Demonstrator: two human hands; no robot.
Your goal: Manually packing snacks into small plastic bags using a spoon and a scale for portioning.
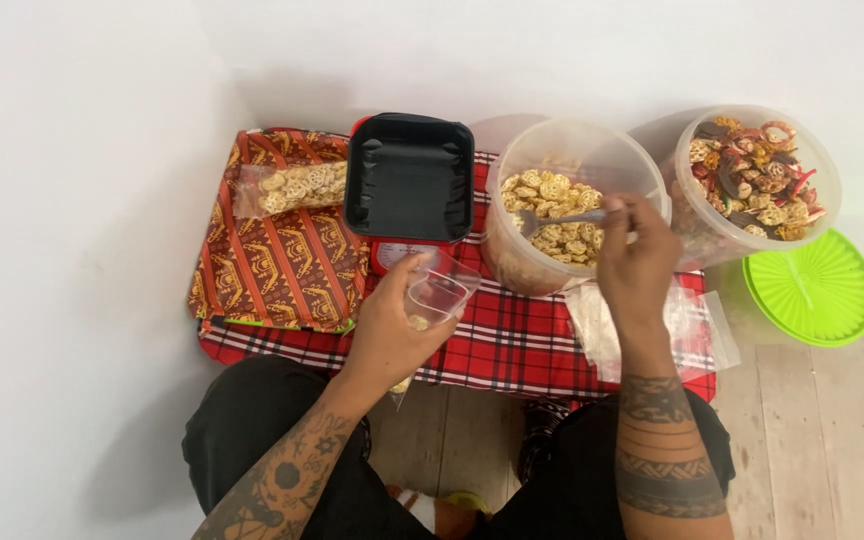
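bag (439,292): I see thin clear plastic, glossy, held open in my left hand (392,330)
spoon (562,218): looks like shiny metal, gripped by my right hand (635,262)
tub (572,205): cloudy, smooth plastic
second tub (752,185): same cloudy plastic
tray (410,178): black plastic, slight sheen
lid (812,288): green ribbed plastic, glossy
cloth (512,340): red checked woven fabric, matt
floor (832,430): pale wooden boards, matt
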